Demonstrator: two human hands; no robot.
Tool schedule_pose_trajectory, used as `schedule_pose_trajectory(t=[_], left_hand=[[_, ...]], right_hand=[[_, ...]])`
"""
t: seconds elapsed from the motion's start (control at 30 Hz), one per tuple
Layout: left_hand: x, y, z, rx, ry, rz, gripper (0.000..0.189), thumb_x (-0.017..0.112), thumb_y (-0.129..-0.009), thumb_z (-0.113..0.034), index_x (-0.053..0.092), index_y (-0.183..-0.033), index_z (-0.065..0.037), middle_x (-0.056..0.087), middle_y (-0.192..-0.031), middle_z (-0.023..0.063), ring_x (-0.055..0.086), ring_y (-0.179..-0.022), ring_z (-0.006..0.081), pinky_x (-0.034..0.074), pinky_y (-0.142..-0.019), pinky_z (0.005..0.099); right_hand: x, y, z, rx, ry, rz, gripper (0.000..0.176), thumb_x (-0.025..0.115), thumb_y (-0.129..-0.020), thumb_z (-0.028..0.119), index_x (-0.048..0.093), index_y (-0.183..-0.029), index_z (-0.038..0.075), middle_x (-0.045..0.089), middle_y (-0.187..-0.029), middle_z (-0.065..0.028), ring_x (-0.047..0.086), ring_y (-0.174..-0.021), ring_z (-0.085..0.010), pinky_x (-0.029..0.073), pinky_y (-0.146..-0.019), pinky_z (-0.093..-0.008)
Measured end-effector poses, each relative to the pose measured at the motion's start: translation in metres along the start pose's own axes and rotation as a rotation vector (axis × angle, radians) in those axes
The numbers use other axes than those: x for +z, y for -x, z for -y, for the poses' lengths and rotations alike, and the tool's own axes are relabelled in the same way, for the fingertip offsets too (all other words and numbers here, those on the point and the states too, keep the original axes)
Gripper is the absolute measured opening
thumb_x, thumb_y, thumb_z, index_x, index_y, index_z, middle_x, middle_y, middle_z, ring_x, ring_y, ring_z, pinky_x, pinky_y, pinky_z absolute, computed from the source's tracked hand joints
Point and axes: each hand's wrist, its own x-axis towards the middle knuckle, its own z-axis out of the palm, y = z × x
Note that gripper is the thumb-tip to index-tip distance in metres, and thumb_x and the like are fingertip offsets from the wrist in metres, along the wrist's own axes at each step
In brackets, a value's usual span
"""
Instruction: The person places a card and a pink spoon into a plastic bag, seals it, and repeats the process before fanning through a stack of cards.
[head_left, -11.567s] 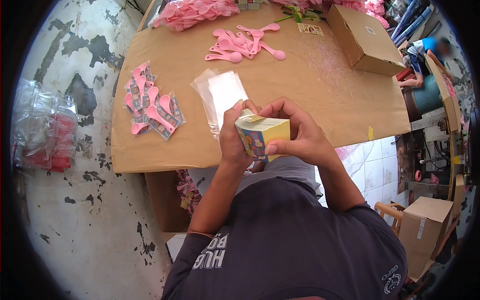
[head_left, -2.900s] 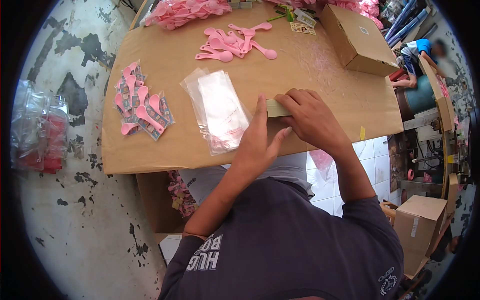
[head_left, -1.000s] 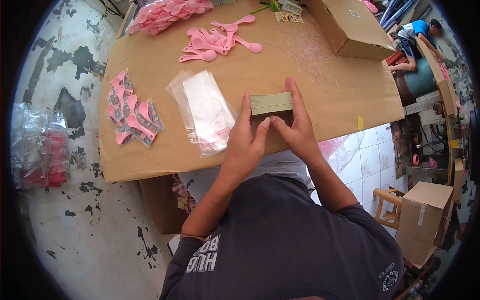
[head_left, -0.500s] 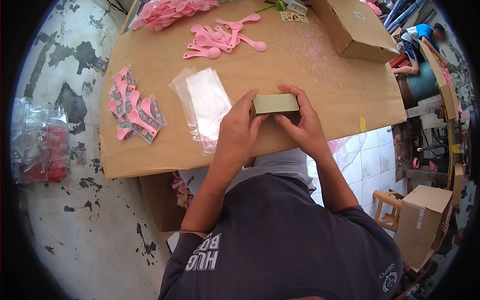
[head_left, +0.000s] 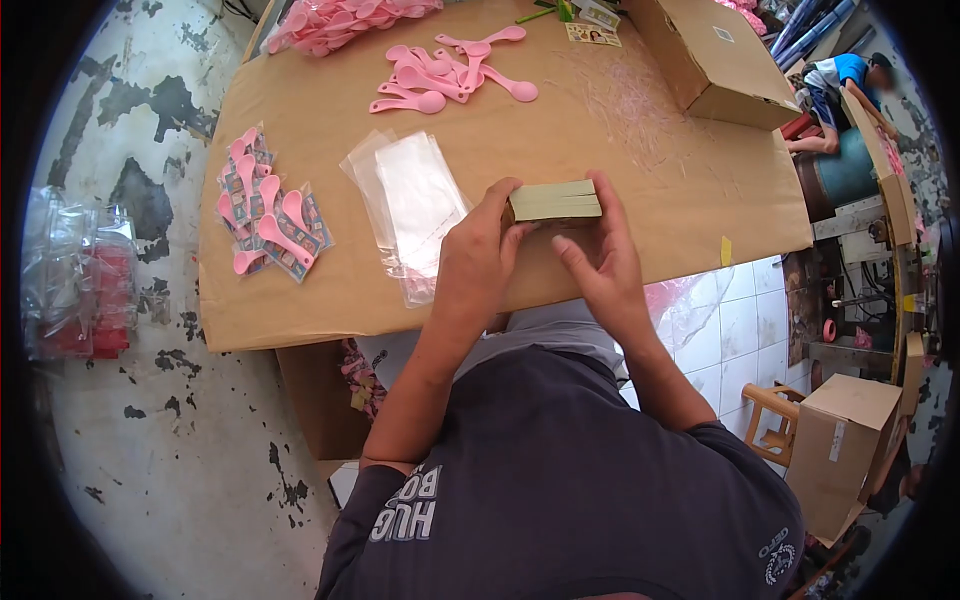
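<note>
Fingers of the left hand [head_left: 477, 252] clasp the card stack [head_left: 553, 203], most tips hidden; right hand [head_left: 614, 268] braces it, thumb spread

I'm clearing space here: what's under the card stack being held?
Between left hand and right hand, brown table shows in front of the card stack; what lies beneath is hidden.

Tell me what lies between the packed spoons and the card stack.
In the head view, plastic bags, then the left hand, lie between the packed spoons and the card stack.
</note>
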Motion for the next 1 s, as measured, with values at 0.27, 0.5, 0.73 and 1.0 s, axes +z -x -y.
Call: schedule_pose_trajectory(t=[0.27, 0.5, 0.73, 1.0], left_hand=[[0.000, 0.001, 0.000, 0.004, -0.007, 0.009, 0.044, 0.067, -0.093, 0.000, 0.056, -0.135, -0.003, 0.070, -0.104, 0.0261, 0.070, -0.093, 0.0446, 0.054, -0.078, 0.0487], [-0.006, 0.000, -0.003, -0.055, -0.027, 0.057, 0.044, 0.066, -0.094, 0.004, 0.057, -0.136, -0.003, 0.073, -0.107, 0.0256, 0.073, -0.106, 0.0375, 0.059, -0.083, 0.0433], [-0.006, -0.002, -0.002, -0.022, -0.066, 0.059, 0.044, 0.067, -0.093, 0.003, 0.058, -0.135, -0.006, 0.073, -0.104, 0.0247, 0.073, -0.102, 0.0394, 0.058, -0.082, 0.0446], [-0.009, -0.003, 0.010, 0.034, -0.043, 0.078, 0.045, 0.069, -0.092, -0.001, 0.058, -0.136, -0.007, 0.071, -0.111, 0.0242, 0.072, -0.101, 0.0402, 0.058, -0.085, 0.0439]], right_hand=[[0.010, 0.004, 0.002, -0.053, -0.083, -0.041, 0.089, 0.068, -0.101, 0.018, 0.008, -0.163, -0.006, 0.019, -0.168, -0.0298, 0.018, -0.158, -0.0318, 0.020, -0.126, -0.0396], [-0.003, -0.008, 0.010, -0.119, -0.035, -0.008, 0.086, 0.070, -0.100, 0.020, 0.016, -0.162, -0.005, 0.029, -0.164, -0.0289, 0.025, -0.156, -0.0346, 0.024, -0.125, -0.0418], [-0.015, -0.038, 0.037, -0.466, 0.791, 0.274, 0.062, 0.075, -0.086, 0.010, 0.052, -0.143, 0.000, 0.055, -0.143, -0.0206, 0.051, -0.134, -0.0390, 0.042, -0.113, -0.0467], [-0.019, -0.057, 0.048, -0.387, 0.883, 0.460, 0.046, 0.075, -0.083, 0.009, 0.059, -0.125, 0.002, 0.063, -0.123, -0.0150, 0.058, -0.118, -0.0332, 0.048, -0.101, -0.0427]])
